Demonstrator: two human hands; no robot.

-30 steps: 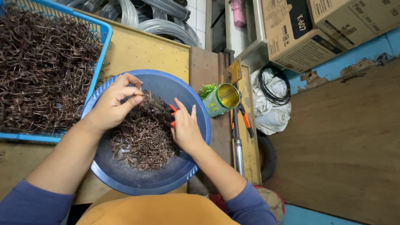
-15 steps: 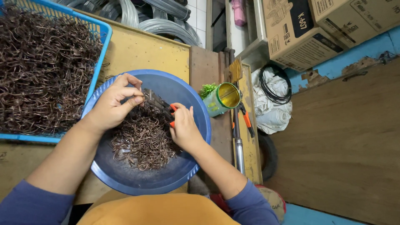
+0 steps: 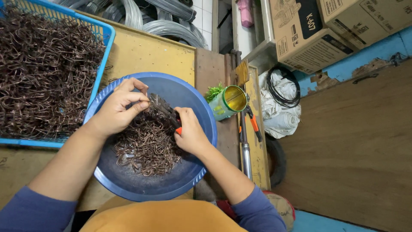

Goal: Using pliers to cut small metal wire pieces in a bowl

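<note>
Pliers (image 3: 165,112) with orange-red handles sit over the blue basin (image 3: 195,103), gripped by the right hand (image 3: 191,135) with the nose pointing up-left toward the left hand (image 3: 118,109). Compared with half a second ago, both hands hold almost the same position above the heap of brown wire hooks (image 3: 148,144); the tool head appears a little closer to the left fingertips, suggesting the work on one piece continues rather than a fresh pick. Right fingers are clenched round the handles. Left thumb and forefinger are pinched nearly shut on a small wire piece at the tool's nose; the piece itself is too small to make out. A blue crate (image 3: 105,56) of hooks stands to the left; a green tin (image 3: 229,102) lies just beside the basin.
</note>
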